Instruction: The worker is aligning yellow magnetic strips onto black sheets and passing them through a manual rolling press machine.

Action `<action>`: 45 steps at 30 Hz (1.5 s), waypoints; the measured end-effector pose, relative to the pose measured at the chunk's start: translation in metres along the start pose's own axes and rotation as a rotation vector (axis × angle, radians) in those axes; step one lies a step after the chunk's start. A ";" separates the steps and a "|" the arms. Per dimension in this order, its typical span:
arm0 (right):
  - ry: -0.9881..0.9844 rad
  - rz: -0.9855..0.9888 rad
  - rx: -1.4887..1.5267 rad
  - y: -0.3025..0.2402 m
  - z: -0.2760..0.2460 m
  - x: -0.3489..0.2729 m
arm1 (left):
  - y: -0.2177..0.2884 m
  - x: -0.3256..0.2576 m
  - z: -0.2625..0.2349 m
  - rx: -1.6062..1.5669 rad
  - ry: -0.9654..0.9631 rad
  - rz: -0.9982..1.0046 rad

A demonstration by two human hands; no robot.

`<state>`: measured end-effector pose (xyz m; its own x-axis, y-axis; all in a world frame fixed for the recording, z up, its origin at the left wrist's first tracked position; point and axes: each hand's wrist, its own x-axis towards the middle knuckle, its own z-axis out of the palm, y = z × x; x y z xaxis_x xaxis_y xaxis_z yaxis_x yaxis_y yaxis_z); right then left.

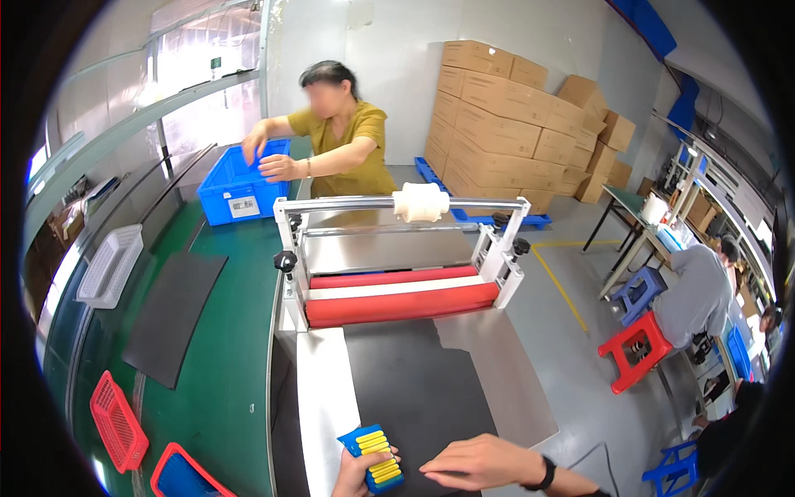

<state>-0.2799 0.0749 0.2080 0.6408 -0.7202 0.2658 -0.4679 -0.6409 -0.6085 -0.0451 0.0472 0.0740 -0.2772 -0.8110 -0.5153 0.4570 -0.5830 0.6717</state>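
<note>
At the lower edge, my left hand (354, 474) grips a blue piece with a row of raised yellow bars (383, 468); its exact kind I cannot make out. Beside it, my right hand (474, 460) reaches in with fingers stretched out and nothing in them, a black band on the wrist. Both hands are over the near part of a black sheet (422, 385), which lies on a metal table (517, 398). The sheet's far end meets the red rollers (406, 302) of a white-framed machine, with a cream roll (421, 202) on its upper bar.
To the left runs a green conveyor belt (228, 364) carrying a black mat (175, 311), a white basket (110, 265) and red baskets (118, 422). Across the machine a person (352, 153) reaches into a blue crate (243, 186). Cartons (497, 124) stand behind; a red stool (638, 348) is at right.
</note>
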 end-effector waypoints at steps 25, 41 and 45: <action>0.306 0.514 0.647 0.078 0.032 0.028 | -0.017 0.021 0.018 -0.007 -0.036 0.098; 0.323 0.639 0.906 0.062 0.095 0.092 | 0.033 0.031 -0.032 -0.342 -0.098 0.205; 0.340 0.663 0.864 0.062 0.108 0.099 | 0.035 0.029 -0.044 -0.338 -0.086 0.215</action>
<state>-0.1799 -0.0078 0.1162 0.1643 -0.9677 -0.1913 0.0066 0.1950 -0.9808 -0.0003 0.0058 0.0594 -0.2077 -0.9222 -0.3261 0.7600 -0.3621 0.5397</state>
